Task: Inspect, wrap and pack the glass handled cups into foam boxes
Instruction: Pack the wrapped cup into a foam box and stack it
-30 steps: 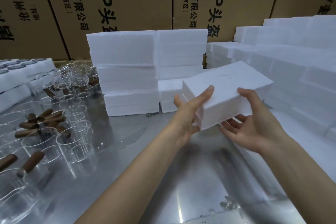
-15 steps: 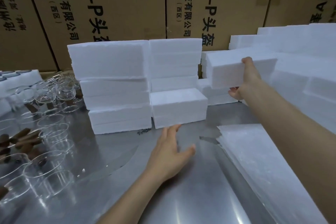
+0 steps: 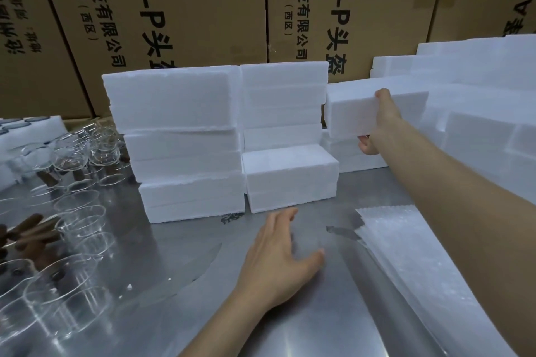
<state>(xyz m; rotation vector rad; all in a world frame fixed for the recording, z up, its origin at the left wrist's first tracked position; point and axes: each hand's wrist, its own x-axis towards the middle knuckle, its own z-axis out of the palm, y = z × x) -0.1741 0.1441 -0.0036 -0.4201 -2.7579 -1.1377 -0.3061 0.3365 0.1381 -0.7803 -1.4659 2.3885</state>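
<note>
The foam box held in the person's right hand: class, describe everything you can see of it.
The foam box is a white, rectangular block of what looks like expanded polystyrene, with a faint seam along its long side. It is closed and held roughly level, at the far right of the steel table, above lower white foam boxes. The right hand grips it, thumb on top and fingers beneath. The left hand does not touch it.

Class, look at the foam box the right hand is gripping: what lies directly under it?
Under the foam box that the right hand grips, more white foam boxes sit stacked on the steel table. The hand and forearm cover their right part, and contact cannot be told.
</note>
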